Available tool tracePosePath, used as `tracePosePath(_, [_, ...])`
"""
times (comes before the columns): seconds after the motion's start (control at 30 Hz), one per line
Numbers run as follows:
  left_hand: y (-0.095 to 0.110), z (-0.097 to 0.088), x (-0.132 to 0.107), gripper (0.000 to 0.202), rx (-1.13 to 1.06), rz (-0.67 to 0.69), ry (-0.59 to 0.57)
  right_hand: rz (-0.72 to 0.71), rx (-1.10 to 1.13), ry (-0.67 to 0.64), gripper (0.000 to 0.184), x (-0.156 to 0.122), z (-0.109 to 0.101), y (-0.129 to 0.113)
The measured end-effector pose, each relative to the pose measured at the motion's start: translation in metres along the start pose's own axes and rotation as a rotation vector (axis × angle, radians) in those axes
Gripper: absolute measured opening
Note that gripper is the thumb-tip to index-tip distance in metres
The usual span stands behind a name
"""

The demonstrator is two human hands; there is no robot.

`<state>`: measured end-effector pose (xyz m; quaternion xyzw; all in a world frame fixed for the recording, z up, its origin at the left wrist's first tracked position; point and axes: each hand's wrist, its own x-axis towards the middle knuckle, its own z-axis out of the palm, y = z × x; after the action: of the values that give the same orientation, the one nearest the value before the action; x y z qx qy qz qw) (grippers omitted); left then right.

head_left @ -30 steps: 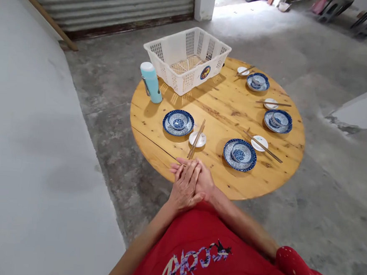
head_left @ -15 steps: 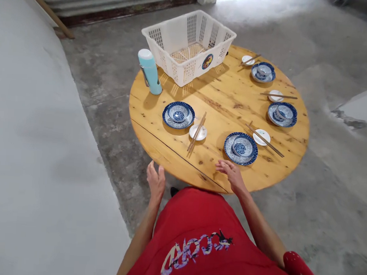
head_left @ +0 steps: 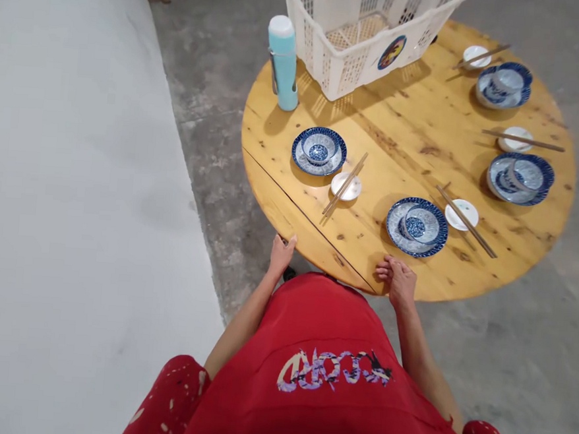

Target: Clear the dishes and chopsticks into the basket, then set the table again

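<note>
My left hand is at the near left rim of the round wooden table, its thumb at the edge and its fingers closed about it, partly hidden. Over the near edge, my right hand holds nothing; its fingers are loosely bent and apart. Just beyond it stands a blue-patterned plate with a glass-like bowl on it. To its right, chopsticks lie across a small white dish. Another plate with a bowl sits farther left, beside chopsticks on a white dish.
A white plastic basket stands at the back of the table, with a light blue flask to its left. Two more place settings are along the right side, one with a plate. A white wall rises at left.
My left hand has come to the table's edge and closed there. My right hand has drawn back slightly toward the near rim, fingers bending. The view has tilted down and come closer.
</note>
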<state>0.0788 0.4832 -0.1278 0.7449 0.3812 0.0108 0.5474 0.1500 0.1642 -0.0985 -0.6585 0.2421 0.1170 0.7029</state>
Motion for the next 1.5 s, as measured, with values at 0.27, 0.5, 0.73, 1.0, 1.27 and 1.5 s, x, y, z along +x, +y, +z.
tracePosePath(0.27, [-0.007, 0.0, -0.001, 0.042, 0.005, -0.048, -0.011, -0.011, 0.006, -0.03, 0.042, -0.002, -0.004, 0.002])
tracePosePath(0.5, [-0.016, 0.002, -0.002, 0.047, -0.035, -0.059, -0.061, -0.016, 0.01, -0.042, 0.044, -0.002, -0.004, 0.002])
tracePosePath(0.73, [-0.018, 0.003, -0.002, 0.065, -0.118, -0.094, -0.098, -0.021, 0.017, -0.029, 0.044, -0.001, -0.002, 0.005])
tracePosePath(1.0, [-0.019, 0.003, -0.003, 0.078, -0.266, -0.198, -0.168, -0.033, 0.033, -0.04, 0.043, 0.001, 0.0, 0.005])
tracePosePath(1.27, [-0.023, 0.007, 0.0, 0.077, -0.277, -0.251, -0.186, -0.025, 0.024, -0.029, 0.041, 0.001, 0.002, 0.004])
tracePosePath(1.5, [-0.023, 0.01, 0.001, 0.067, -0.265, -0.281, -0.171, -0.008, 0.04, -0.035, 0.037, 0.004, 0.001, 0.005])
